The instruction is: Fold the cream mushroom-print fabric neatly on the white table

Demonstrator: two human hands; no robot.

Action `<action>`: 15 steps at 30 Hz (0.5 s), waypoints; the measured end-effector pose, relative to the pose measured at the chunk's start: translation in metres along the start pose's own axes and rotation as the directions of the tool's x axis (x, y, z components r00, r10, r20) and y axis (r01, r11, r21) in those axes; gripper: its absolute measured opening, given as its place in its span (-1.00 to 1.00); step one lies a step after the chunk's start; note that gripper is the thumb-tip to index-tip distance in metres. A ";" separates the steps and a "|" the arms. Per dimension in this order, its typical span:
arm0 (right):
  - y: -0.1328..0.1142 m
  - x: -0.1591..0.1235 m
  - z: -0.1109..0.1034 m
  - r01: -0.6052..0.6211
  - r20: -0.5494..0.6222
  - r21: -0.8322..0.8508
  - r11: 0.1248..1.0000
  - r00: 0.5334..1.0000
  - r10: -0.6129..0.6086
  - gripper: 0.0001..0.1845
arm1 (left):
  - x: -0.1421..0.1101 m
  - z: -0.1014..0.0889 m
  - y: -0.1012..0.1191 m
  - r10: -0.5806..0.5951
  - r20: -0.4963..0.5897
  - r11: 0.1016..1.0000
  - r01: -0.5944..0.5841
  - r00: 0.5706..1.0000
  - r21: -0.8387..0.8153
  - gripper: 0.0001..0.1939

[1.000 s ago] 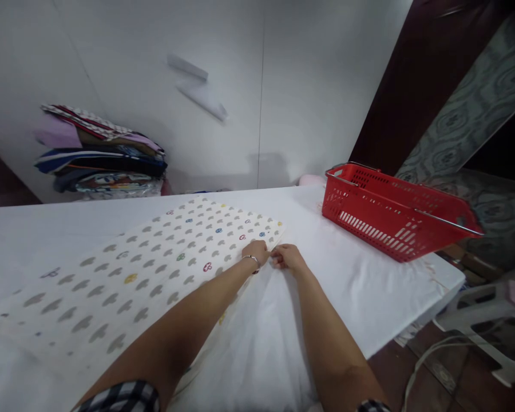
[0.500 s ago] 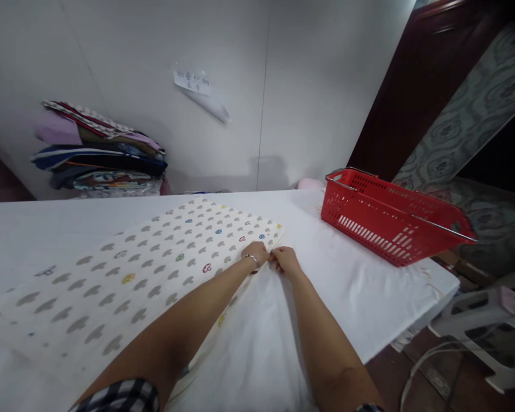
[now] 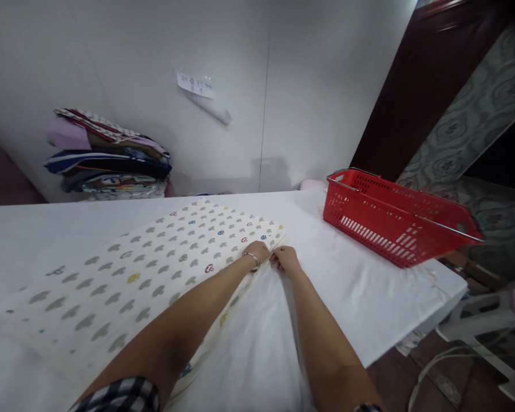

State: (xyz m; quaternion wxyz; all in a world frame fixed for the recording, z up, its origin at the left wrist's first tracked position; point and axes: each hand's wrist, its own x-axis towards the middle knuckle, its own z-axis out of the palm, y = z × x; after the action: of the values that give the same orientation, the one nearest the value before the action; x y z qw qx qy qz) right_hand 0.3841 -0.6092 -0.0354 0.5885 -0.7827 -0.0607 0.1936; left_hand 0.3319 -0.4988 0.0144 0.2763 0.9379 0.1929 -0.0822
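A cream cloth printed with grey and coloured mushrooms (image 3: 154,269) lies spread flat over the white table (image 3: 360,297). Both my arms reach out to its right edge. My left hand (image 3: 257,252), with a thin bracelet at the wrist, is closed in a pinch on that edge. My right hand (image 3: 285,258) sits right beside it, fingers curled and pinching the same edge. The two hands nearly touch. What lies under the fingertips is hidden.
A red plastic basket (image 3: 395,220) with metal handles stands at the table's right end. A stack of folded fabrics (image 3: 107,157) rests against the white wall at the back left. A paper note (image 3: 195,84) is stuck on the wall. A white plastic stool (image 3: 484,337) stands on the floor at right.
The hands stay pinched on the cloth edge and have hardly moved. The camera has shifted slightly, so the scene sits a little to the right.
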 end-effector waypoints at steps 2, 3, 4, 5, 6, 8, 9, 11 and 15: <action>0.000 0.000 0.000 0.003 -0.001 0.014 1.000 1.000 -0.003 -0.84 | -0.001 0.002 -0.001 0.015 -0.043 1.000 -0.016 0.999 -0.024 -0.78; -0.001 0.000 0.000 0.005 0.001 0.021 1.000 1.000 -0.005 -0.84 | -0.001 0.003 -0.001 0.030 -0.065 0.999 -0.032 0.997 -0.029 -0.79; -0.001 0.000 0.000 0.007 0.004 0.027 1.000 1.000 -0.007 -0.84 | -0.002 0.005 -0.001 0.049 -0.083 0.998 -0.051 0.995 -0.021 -0.80; -0.002 0.000 0.000 0.009 0.008 0.032 0.999 1.000 -0.010 -0.84 | -0.002 0.006 -0.002 0.066 -0.096 0.998 -0.067 0.993 -0.007 -0.80; -0.002 -0.001 -0.001 0.012 0.012 0.035 0.999 1.000 -0.012 -0.84 | -0.003 0.008 -0.002 0.076 -0.108 0.997 -0.075 0.991 0.013 -0.80; -0.004 -0.003 -0.002 0.019 0.015 0.040 0.999 1.000 -0.019 -0.84 | -0.003 0.012 -0.001 0.097 -0.132 0.994 -0.089 0.987 0.062 -0.81; -0.005 -0.004 -0.002 0.021 0.014 0.041 0.999 1.000 -0.021 -0.84 | -0.003 0.013 -0.001 0.105 -0.141 0.992 -0.094 0.984 0.086 -0.82; -0.006 -0.005 -0.003 0.021 0.007 0.042 0.999 1.000 -0.022 -0.84 | -0.002 0.016 -0.001 0.118 -0.152 0.987 -0.100 0.981 0.124 -0.82; -0.007 -0.006 -0.002 0.019 0.003 0.045 0.999 1.000 -0.020 -0.83 | -0.002 0.021 0.000 0.142 -0.167 0.972 -0.106 0.976 0.209 -0.78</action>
State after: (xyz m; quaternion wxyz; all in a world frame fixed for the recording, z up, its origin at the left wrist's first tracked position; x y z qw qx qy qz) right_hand 0.3806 -0.6109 -0.0269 0.6077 -0.7683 -0.0650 0.1905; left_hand 0.3291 -0.5108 -0.0027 0.1670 0.9746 0.1490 0.0021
